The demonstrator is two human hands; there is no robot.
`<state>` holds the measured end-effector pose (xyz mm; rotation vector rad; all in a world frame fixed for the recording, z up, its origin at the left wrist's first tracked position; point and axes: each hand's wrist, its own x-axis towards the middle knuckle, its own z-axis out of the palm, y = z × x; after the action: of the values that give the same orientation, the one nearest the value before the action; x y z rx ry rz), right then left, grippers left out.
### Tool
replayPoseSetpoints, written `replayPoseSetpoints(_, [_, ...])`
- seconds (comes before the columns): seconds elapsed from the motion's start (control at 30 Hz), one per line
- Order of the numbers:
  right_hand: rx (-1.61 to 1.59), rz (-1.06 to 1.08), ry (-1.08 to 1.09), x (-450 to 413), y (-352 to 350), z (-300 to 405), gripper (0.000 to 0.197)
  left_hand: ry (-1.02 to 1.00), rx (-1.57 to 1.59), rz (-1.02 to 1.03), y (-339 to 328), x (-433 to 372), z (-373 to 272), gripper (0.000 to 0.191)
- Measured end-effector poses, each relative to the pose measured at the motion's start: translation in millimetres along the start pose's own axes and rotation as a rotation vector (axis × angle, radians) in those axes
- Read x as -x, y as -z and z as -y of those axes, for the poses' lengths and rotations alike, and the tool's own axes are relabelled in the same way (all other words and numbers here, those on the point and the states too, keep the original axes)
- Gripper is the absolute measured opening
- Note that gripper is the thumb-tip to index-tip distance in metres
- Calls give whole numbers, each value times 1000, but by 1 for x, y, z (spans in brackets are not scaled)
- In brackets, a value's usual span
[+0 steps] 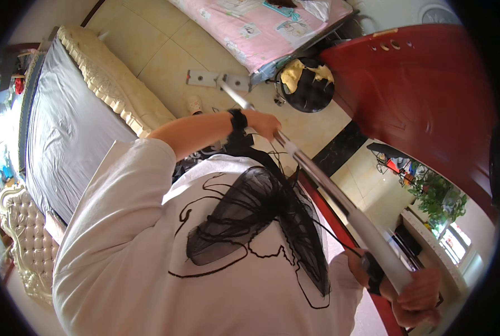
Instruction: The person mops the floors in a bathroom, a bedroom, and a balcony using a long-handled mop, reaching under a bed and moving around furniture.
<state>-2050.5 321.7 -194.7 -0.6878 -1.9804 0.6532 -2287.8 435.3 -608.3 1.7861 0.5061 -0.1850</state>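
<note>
Both of my hands are wrapped around the long white and metallic pole (323, 178) of a flat mop, which slants across the front of my body. My left hand (264, 124), with a black band at the wrist, grips the pole partway down. Near the pole's upper end, at the lower right of the view, my right hand (417, 298) is closed around it, slightly blurred. The mop's flat, light-grey head (203, 78) lies on the tiled floor (166, 52). A light-coloured clog (194, 104) on a foot shows just beside it.
A bed with a grey sheet (73, 126) and cream carved footboard (119, 80) stands left. Ahead is a bed with a pink cover (250, 29). A round black stool (308, 98) with torn yellow patches stands by the red door (417, 84). A black floor strip (338, 147) crosses the doorway.
</note>
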Motion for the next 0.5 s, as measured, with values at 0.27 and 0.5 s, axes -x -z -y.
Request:
replayPoseSetpoints(0.27, [118,-798,-93,73,51,73,13,-229,-8,413,-89,-101,-70,33])
replayPoseSetpoints(0.5, [253,-1010,-36,85,46,53,14,-326,-162,286,-79,-109,-95,27])
